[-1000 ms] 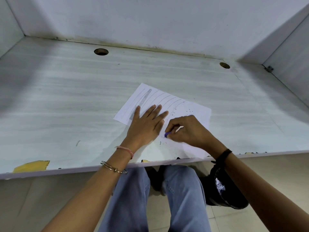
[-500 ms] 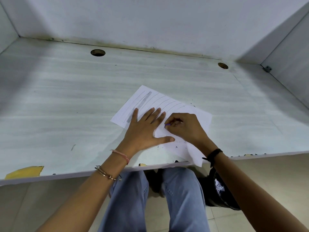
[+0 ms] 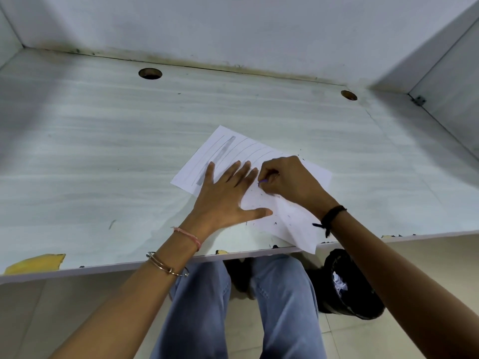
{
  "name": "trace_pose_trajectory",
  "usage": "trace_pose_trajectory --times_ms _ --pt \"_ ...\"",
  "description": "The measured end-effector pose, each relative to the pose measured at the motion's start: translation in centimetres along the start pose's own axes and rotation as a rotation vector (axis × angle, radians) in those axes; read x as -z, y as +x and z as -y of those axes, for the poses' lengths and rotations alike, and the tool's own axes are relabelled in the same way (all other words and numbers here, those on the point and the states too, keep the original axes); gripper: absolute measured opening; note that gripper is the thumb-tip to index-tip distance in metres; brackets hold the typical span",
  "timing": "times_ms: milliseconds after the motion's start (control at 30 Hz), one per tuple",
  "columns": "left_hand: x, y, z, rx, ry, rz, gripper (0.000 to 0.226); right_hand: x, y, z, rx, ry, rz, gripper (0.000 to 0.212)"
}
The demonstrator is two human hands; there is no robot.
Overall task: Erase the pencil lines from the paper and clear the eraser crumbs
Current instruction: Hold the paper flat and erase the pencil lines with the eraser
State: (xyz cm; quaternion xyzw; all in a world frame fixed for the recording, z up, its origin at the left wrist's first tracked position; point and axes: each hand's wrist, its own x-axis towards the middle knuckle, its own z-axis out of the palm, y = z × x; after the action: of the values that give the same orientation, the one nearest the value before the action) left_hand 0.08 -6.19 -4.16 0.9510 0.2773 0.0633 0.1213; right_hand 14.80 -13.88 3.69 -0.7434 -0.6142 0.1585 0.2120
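This looks like an office or study cubicle. White partitions [image 3: 233,27] enclose a pale desk [image 3: 77,151] with round cable holes [image 3: 150,73]; a black bin [image 3: 363,304] stands underneath.

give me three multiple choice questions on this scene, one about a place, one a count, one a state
1. Where is the black bin?
A on the desk
B on the floor beneath the desk
C on the person's lap

2. How many round holes does the desk have?
A one
B two
C four

3. How is the left hand?
A flat on the paper, fingers spread
B curled in a fist
C lifting the paper

Answers:
1 B, the bin stands on the floor below the desk's front edge.
2 B, one hole shows at far left and one at far right.
3 A, its straight fingers press the sheet down.
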Motion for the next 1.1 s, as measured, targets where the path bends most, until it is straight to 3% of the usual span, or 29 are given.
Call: trace_pose_trajectory --times_ms 133,267,400,533,667,800,933,1033,1100 --pt "0.0 0.0 0.0 0.003 -0.003 -0.012 0.102 -0.4 -0.6 0.5 0.034 -0.028 0.150 0.005" --pt "0.2 -0.1 -0.1 0.010 -0.001 0.007 0.102 0.1 0.3 -0.5 -0.014 0.009 -0.070 0.007" --pt "0.3 -0.1 -0.1 0.002 -0.016 0.008 0.102 -0.5 -0.6 0.3 0.046 0.005 0.128 0.006" --pt "0.4 -0.2 -0.1 0.007 -0.018 0.005 0.100 0.2 0.8 -0.7 0.005 0.047 -0.029 0.006" --pt "0.3 -0.2 0.0 -0.002 -0.022 0.006 0.099 -0.3 0.4 -0.3 0.050 -0.016 0.160 0.005" --pt "0.4 -0.2 -0.2 0.008 -0.023 0.001 0.100 0.2 0.9 -1.1 0.001 0.029 -0.032 0.008" --pt "0.3 -0.1 0.0 -0.002 -0.025 0.008 0.098 -0.4 0.4 -0.5 0.042 -0.012 0.151 0.007" --pt "0.4 -0.2 -0.1 0.007 -0.026 0.000 0.099 0.2 1.1 -1.5 -0.003 0.060 -0.038 0.008" --pt "0.3 -0.2 -0.1 0.004 -0.025 -0.003 0.099 -0.1 0.9 -1.1 0.027 -0.002 -0.045 0.008"
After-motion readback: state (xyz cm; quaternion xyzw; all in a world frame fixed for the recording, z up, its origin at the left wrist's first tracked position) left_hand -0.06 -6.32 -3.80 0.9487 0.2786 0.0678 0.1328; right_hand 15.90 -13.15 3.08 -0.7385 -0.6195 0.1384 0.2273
